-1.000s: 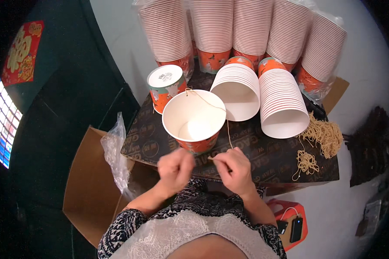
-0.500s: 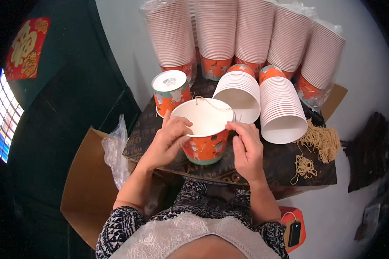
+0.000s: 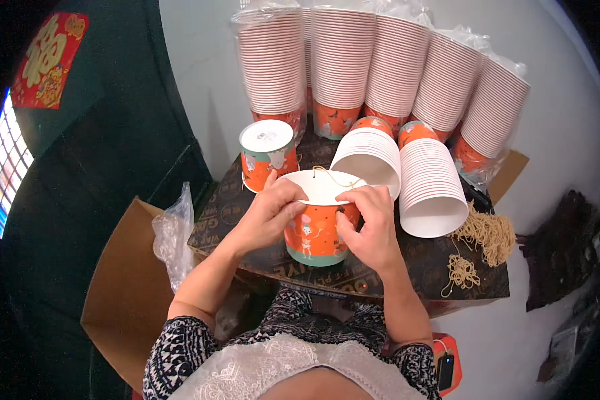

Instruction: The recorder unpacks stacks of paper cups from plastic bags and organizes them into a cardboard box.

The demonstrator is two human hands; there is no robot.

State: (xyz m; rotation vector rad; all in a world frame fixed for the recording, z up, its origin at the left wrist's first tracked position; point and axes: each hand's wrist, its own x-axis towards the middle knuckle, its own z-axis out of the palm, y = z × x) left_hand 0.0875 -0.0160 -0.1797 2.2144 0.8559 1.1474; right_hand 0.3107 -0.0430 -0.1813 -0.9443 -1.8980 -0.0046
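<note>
An orange paper bucket (image 3: 321, 250) with a green base band, small printed figures and a white inside stands upright near the table's front edge. My left hand (image 3: 268, 215) pinches its rim on the left, thumb outside and fingers over the edge. Closed on the rim at the front right is my right hand (image 3: 372, 223), fingers reaching inside and thumb against the outer wall. A thin tan string (image 3: 333, 177) runs from a hole in the far rim toward the right side. Whether its other end is fastened cannot be seen clearly.
Behind it, an upturned bucket (image 3: 268, 157) stands left; two nested stacks lie sideways, including the right stack (image 3: 432, 183). Tall wrapped stacks (image 3: 343, 60) line the table's back. Tan string (image 3: 490, 233) is heaped at right. An open cardboard box (image 3: 117, 293) is at lower left.
My right hand has shifted left along the rim to the front, its thumb now pressed on the outer wall. The bucket has turned, showing different figures. The view has shifted slightly.
</note>
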